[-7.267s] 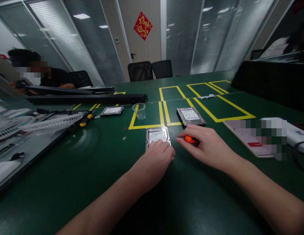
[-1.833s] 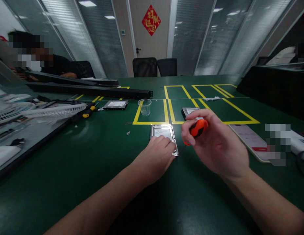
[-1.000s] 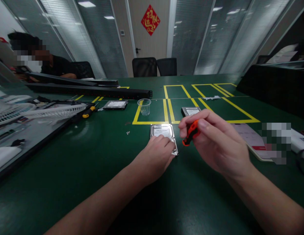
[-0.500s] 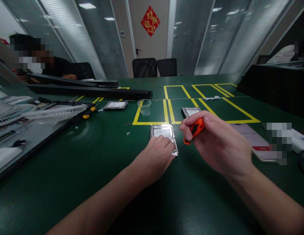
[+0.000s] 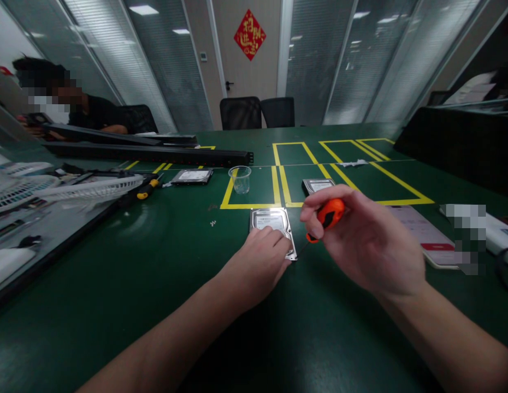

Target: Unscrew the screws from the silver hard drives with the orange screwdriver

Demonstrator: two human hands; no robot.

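Observation:
A silver hard drive [image 5: 270, 216] lies on the green table in front of me. My left hand [image 5: 262, 256] grips its near part, fingers bent over the label and thumb at the near edge. An orange and black screwdriver [image 5: 331, 212] is held by its handle in my right hand [image 5: 360, 240], between thumb and fingers. The thin shaft slants down to the left, and its tip meets the near right corner of the drive. Whether a screw sits under the tip is too small to tell. Several tiny pale pieces [image 5: 213, 223], like screws, lie left of the drive.
Behind the drive stand a clear plastic cup [image 5: 241, 183] and two more hard drives, one on the left [image 5: 192, 176], one on the right [image 5: 316, 185]. A yellow-black screwdriver [image 5: 148, 189] lies beside a cluttered tray. At right rests a phone [image 5: 430, 240]. Another person sits at far left.
The right-hand fingers and the screwdriver handle have turned slightly, with the tip staying at the drive's corner. My left hand keeps its hold. The whole view has shifted a little.

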